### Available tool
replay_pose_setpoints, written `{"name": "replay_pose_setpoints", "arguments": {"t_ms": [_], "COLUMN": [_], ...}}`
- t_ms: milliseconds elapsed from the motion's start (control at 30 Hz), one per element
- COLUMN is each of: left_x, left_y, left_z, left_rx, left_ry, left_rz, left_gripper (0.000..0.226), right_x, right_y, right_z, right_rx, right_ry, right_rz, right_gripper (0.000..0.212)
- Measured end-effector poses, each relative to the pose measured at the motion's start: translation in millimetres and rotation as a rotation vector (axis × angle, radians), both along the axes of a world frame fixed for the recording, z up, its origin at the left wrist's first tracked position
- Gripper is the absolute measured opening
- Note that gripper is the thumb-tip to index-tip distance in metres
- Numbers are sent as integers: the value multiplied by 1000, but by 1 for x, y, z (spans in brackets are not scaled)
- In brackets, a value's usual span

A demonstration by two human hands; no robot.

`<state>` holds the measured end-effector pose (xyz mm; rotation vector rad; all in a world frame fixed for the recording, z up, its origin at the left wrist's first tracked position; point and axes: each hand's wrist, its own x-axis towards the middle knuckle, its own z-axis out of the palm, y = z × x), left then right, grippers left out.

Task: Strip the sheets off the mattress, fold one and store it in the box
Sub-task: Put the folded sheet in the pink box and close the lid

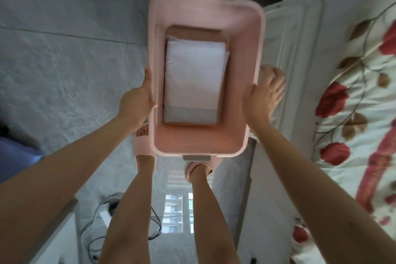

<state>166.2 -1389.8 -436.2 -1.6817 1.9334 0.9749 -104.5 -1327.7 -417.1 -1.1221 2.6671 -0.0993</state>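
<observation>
The floor (pixel 64 49) is seen to be pale, marbled tile, and it fills the left and lower field. A flowered cover (pixel 353 113) is spread over the bed at the right edge; whether a mattress is bare beneath it cannot be determined. A white lid-like panel (pixel 300 34) is noted just beside the box, against the bed.

The pink box (pixel 252 34) is found at centre, open at the top, with grey latches at its near and far ends. Whether it rests on the floor or is lifted clear cannot be told; the person's slippered feet are partly hidden beneath its near end.

The folded sheet (pixel 195 79), white with a grey band at its near edge, is lying flat on the bottom of the box, apart from the walls.

The left hand (pixel 137 100) is closed on the left rim, the thumb hooked over the edge. The right hand (pixel 265 92) is laid open against the outside of the right wall, fingers spread, not clamped.

The storing step is judged complete or nearly so. The next move is judged to call for a firmer right-hand hold if the box is to be carried, or for fitting the lid.
</observation>
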Motion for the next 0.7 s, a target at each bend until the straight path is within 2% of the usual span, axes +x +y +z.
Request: {"name": "replay_pose_setpoints", "arguments": {"t_ms": [100, 133, 167, 200, 233, 300, 333, 367, 400, 433, 467, 533, 567, 633, 700], "left_x": [-5, -5, -8, -10, -12, -15, -17, -16, -17, -17, -17, -17, -17, -18, -19], "left_y": [-1, 0, 0, 0, 1, 1, 1, 2, 2, 3, 4, 4, 4, 3, 5], "left_z": [3, 4, 5, 5, 6, 8, 8, 9, 7, 9, 8, 9, 10, 11, 11], "left_rx": [-5, -2, -12, -17, -30, -53, -57, -54, -48, -45, -39, -45, -41, -42, -53], "left_ry": [-33, -47, -59, -80, -94, -122, -137, -147, -152, -149, -151, -152, -153, -157, -171], "left_rz": [-16, -8, -5, -5, -13, -26, -29, -31, -28, -33, -31, -36, -39, -33, -38], "left_gripper": [98, 98, 97, 96, 95, 95, 96, 97, 97, 97, 97, 96, 95, 95, 95], "right_x": [-36, -45, -50, -49, -46, -50, -55, -51, -50, -47, -46, -51, -50, -42, -41], "right_y": [9, 13, 14, 15, 17, 17, 15, 14, 16, 20, 20, 24, 28, 35, 46], "right_z": [11, 11, 15, 17, 20, 23, 26, 32, 26, 26, 27, 29, 29, 25, 21], "right_rx": [86, 130, 161, 217, 226, 155, 188, 165, 147, 166, 154, 80, 81, 118, 91], "right_ry": [158, 170, 73, -124, -227, -59, -67, 56, 67, -72, -101, 83, 26, -249, -259], "right_rz": [-418, -501, -538, -562, -584, -575, -560, -585, -604, -608, -614, -626, -593, -531, -510], "right_gripper": [74, 82, 86, 87, 86, 83, 80, 78, 77, 74, 72, 73, 75, 76, 74]}}
